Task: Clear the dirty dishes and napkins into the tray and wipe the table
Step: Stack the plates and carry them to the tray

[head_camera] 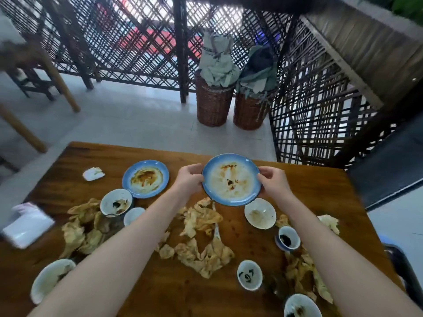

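Both hands hold a dirty blue-rimmed plate (231, 179) above the far half of the wooden table (320, 191). My left hand (190, 178) grips its left rim and my right hand (273, 183) grips its right rim. A second dirty blue plate (145, 178) lies to the left. Several small white bowls and cups stand around, such as a bowl (116, 202), a bowl (260, 213), a cup (287, 240) and a cup (249, 274). Soiled crumpled napkins (201, 234) are strewn over the middle, with more napkins (82, 232) at the left and napkins (304, 273) at the right. No tray is in view.
A white tissue pack (27, 225) lies at the table's left edge and a crumpled white tissue (93, 173) near the far left. Two wicker baskets (214, 104) stand on the floor beyond, before a lattice screen. Wooden furniture legs (57, 78) are at the far left.
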{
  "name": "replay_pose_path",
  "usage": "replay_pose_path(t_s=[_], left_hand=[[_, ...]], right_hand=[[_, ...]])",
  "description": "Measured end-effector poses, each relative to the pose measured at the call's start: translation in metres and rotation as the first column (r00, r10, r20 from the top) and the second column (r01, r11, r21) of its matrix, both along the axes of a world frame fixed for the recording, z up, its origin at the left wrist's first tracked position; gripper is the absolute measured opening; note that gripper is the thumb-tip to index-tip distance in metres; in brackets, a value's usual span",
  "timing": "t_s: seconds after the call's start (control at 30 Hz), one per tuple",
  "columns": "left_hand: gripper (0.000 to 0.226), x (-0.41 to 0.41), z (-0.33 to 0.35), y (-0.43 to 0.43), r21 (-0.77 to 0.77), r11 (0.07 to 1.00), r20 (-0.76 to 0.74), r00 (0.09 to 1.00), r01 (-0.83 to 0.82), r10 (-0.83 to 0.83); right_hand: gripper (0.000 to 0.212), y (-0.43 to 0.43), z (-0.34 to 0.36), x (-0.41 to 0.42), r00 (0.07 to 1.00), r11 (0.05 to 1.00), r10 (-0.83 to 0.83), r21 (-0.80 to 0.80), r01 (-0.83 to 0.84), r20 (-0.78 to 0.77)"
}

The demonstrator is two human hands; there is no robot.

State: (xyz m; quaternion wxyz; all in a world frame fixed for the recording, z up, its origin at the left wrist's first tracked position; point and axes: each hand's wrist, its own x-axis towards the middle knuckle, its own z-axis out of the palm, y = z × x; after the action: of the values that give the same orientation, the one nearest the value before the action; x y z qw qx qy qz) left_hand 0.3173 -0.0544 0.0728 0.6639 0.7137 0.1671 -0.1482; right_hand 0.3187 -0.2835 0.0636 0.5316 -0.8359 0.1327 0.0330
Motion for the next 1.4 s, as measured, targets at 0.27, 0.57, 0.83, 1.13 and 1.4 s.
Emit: replay_pose_path(t_s=[0.27,0.57,0.83,1.13,1.4], left_hand=[[0.054,-0.017,0.004,0.120,-0.041,0.998,-0.019,0.999,-0.046,0.045],[0.061,0.003,-0.012,0.228,-0.053,0.994,-0.061,0.994,-0.097,0.094],[0.073,0.039,-0.051,0.264,0.010,1.000,-0.135,0.991,-0.008,0.009],[0.070,0.076,-0.096,0.266,0.072,0.994,-0.168,0.984,0.076,-0.063],[0.069,0.084,-0.121,0.272,0.207,0.975,-0.148,0.988,0.083,-0.053]], right_hand=[[0.028,0.120,0.003,-0.006,0.998,0.999,0.044,-0.011,-0.045,-0.041],[0.027,0.230,-0.021,0.018,0.997,0.999,0.044,0.030,-0.042,-0.060],[0.044,0.265,-0.057,0.055,0.991,0.998,0.062,-0.024,-0.066,-0.120],[0.040,0.268,-0.099,0.085,0.982,0.999,0.034,0.007,-0.033,-0.187],[0.043,0.273,-0.120,0.093,0.962,0.992,0.124,0.020,-0.123,-0.242]])
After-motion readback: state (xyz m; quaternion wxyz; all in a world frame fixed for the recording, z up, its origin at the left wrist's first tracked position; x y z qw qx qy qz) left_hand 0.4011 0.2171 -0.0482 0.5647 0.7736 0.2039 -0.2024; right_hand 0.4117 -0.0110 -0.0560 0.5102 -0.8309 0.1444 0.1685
